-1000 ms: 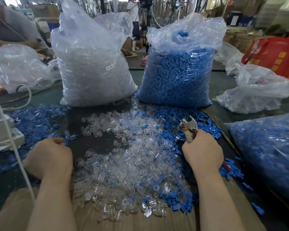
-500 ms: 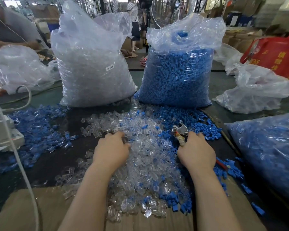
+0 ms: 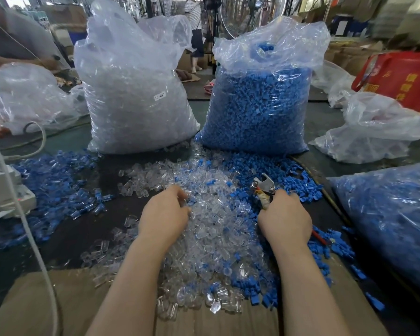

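A heap of small clear plastic caps [image 3: 211, 229] covers the middle of the dark table, mixed with small blue plastic pieces [image 3: 264, 170] that spread to the right and back. My left hand [image 3: 164, 214] lies on the heap with its fingers curled down into the clear caps; what the fingertips hold is hidden. My right hand [image 3: 285, 220] grips a pair of metal pliers [image 3: 263, 187], whose jaws point up and away from me and whose red handle end [image 3: 319, 238] sticks out behind the hand.
A tall bag of clear caps [image 3: 136, 98] and a tall bag of blue pieces [image 3: 260, 105] stand at the back. More bags lie at the right [image 3: 386, 214] and left [image 3: 22, 98]. A white cable [image 3: 34, 241] and a white device [image 3: 7, 192] sit at the left; cardboard [image 3: 58, 304] lies at the near edge.
My left hand came from the bare table at the left onto the clear heap and now sits a little nearer the middle. My right hand with the pliers has barely moved.
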`<action>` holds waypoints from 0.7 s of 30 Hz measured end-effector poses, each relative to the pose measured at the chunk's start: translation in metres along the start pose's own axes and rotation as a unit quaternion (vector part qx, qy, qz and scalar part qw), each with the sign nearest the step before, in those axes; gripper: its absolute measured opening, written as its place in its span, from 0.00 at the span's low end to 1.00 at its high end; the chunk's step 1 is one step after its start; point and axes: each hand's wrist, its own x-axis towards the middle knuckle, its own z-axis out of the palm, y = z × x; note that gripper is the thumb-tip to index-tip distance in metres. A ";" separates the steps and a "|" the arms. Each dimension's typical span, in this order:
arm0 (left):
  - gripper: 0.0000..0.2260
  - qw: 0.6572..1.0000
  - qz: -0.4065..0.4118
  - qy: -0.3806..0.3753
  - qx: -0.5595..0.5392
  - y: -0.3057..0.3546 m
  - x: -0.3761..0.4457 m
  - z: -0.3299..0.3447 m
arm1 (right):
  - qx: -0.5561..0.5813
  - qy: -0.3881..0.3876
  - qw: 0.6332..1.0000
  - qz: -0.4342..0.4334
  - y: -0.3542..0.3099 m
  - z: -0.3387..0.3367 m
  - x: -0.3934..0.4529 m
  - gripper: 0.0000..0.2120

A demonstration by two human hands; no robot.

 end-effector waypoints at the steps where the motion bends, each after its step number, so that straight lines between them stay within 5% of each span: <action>1: 0.11 1.000 0.007 -0.005 0.002 -0.001 0.000 0.000 | -0.002 0.003 1.000 0.005 0.000 0.000 0.000 0.13; 10: 0.04 1.000 0.013 0.003 -0.008 -0.004 0.001 0.000 | 0.009 -0.021 1.000 -0.021 -0.002 0.001 0.000 0.09; 21: 0.03 1.000 0.017 -0.018 -0.003 -0.006 0.002 0.000 | 0.109 0.070 0.991 -0.042 -0.003 0.004 0.001 0.10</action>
